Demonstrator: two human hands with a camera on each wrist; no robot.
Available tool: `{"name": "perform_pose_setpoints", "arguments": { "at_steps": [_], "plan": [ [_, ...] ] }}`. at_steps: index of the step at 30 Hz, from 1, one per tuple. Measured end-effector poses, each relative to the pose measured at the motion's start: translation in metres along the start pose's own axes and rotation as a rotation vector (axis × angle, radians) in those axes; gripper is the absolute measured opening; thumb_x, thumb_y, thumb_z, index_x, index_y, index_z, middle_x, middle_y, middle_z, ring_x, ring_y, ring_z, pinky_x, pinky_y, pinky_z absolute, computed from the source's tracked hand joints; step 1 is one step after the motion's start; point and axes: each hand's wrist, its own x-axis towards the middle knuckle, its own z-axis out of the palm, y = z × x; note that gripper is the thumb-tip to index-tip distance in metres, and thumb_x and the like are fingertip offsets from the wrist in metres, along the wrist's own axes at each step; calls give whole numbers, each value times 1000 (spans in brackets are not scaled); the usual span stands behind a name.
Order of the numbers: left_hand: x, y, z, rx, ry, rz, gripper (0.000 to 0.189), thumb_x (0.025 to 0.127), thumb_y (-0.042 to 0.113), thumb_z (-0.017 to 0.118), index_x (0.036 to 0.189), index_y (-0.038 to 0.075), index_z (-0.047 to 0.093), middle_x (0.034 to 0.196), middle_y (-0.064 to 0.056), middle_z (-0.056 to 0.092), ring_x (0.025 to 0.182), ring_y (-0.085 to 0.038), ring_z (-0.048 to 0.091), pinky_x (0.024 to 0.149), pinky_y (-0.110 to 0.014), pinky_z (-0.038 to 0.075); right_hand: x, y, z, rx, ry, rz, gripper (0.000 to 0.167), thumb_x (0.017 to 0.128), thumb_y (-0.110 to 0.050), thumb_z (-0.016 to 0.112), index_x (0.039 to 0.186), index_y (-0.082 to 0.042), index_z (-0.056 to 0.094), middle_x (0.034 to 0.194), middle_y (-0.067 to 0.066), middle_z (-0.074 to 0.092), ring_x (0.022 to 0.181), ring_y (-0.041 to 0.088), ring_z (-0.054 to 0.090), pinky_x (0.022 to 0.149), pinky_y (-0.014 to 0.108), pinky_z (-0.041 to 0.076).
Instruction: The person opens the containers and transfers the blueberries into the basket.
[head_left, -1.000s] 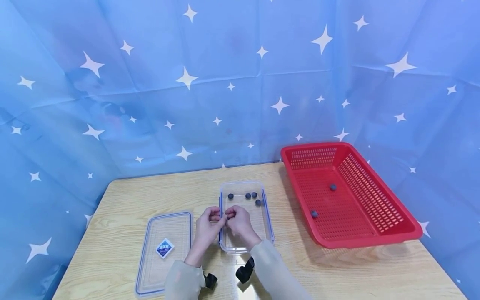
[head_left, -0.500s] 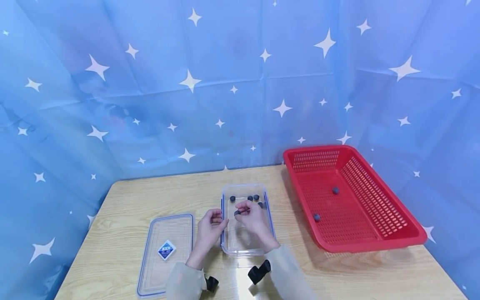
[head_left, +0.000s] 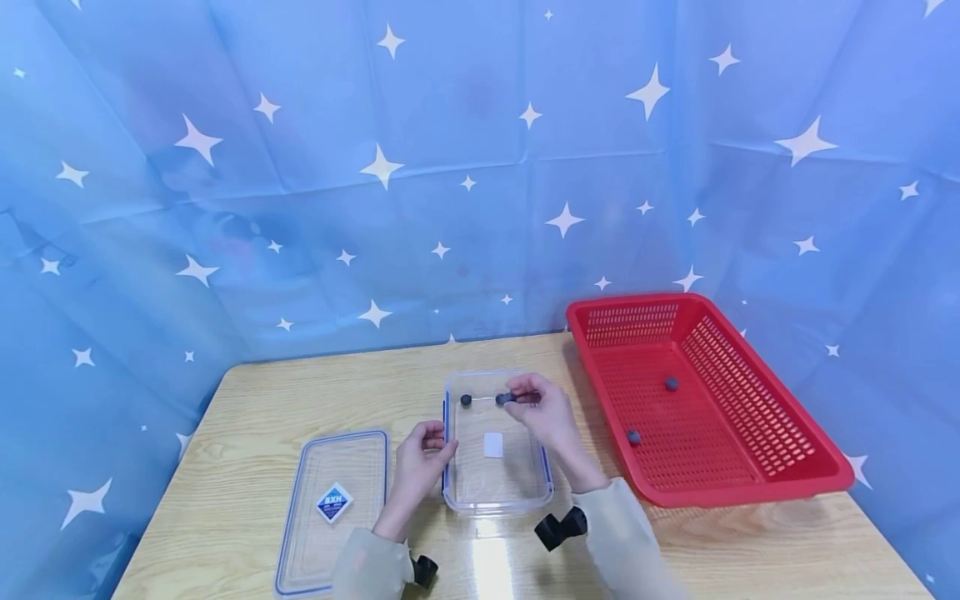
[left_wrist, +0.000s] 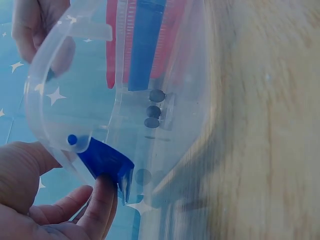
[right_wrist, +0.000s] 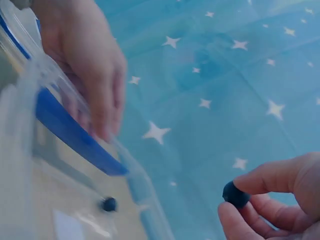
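Observation:
A clear plastic food container [head_left: 498,492] with blue side latches stands on the table, its top uncovered. My left hand [head_left: 422,458] holds its left wall; the thumb lies over the rim, and in the left wrist view a finger touches the blue latch [left_wrist: 110,162]. Over the far right part of the box, my right hand [head_left: 549,415] pinches a small dark blueberry [right_wrist: 235,194] between thumb and fingertips. Several other blueberries [left_wrist: 157,95] lie on the box floor, one of them at the far left [head_left: 466,400]. My right hand hides part of the right wall.
To the left lies the clear lid [head_left: 333,454] with a blue rim and a diamond sticker. A red slotted basket [head_left: 720,417] stands at the right, with two blueberries [head_left: 671,383] inside. A starry blue curtain [head_left: 480,208] hangs behind the table.
The right hand has moved from beside the left hand toward the box's far right, carrying the blueberry. The left hand has stayed at the left wall.

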Motion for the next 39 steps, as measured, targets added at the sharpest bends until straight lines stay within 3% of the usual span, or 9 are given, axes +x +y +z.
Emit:
{"name": "perform_pose_setpoints", "arguments": {
  "at_steps": [7, 16, 27, 30, 34, 39],
  "plan": [
    [0, 2, 0, 1, 1, -1, 31, 79, 1, 71, 105, -10, 57, 94, -18, 62, 82, -26, 61, 68, -21, 54, 5, -10, -37, -47, 51, -42, 24, 77, 11, 65, 100, 8, 62, 93, 19, 61, 89, 28, 58, 75, 22, 48],
    [-1, 1, -1, 9, -10, 4, 33, 79, 2, 71, 106, -11, 57, 96, -20, 61, 83, -27, 60, 68, -19, 53, 9, -6, -80, -66, 68, -29, 28, 84, -4, 67, 111, 2, 60, 105, 15, 59, 93, 19, 53, 73, 13, 47],
    [0, 1, -1, 16, -5, 8, 32, 79, 2, 71, 105, -10, 57, 95, -18, 62, 82, -26, 60, 68, -19, 53, 9, 7, -133, -124, 65, 57, 41, 89, -21, 64, 124, -1, 54, 112, 12, 53, 94, 11, 51, 75, 14, 49],
    [1, 1, -1, 16, -5, 10, 31, 79, 2, 71, 105, -10, 57, 94, -17, 62, 82, -26, 61, 68, -20, 54, 11, 13, -147, -94, 66, 66, 38, 90, -22, 64, 122, -4, 55, 107, 4, 54, 92, 6, 51, 75, 14, 48],
    [0, 1, -1, 22, -10, 18, 31, 79, 2, 71, 105, -10, 58, 93, -17, 62, 83, -27, 60, 68, -19, 53, 15, 21, -165, -11, 66, 69, 23, 90, -21, 63, 112, -17, 59, 98, -9, 54, 89, 3, 53, 74, 13, 48],
    [1, 1, -1, 27, -9, 13, 31, 79, 2, 71, 105, -10, 58, 93, -17, 62, 83, -27, 60, 68, -21, 54, 21, 25, -180, 194, 69, 92, 16, 88, -16, 65, 102, -22, 62, 92, -10, 56, 81, 1, 58, 69, 13, 49]
  ]
}}
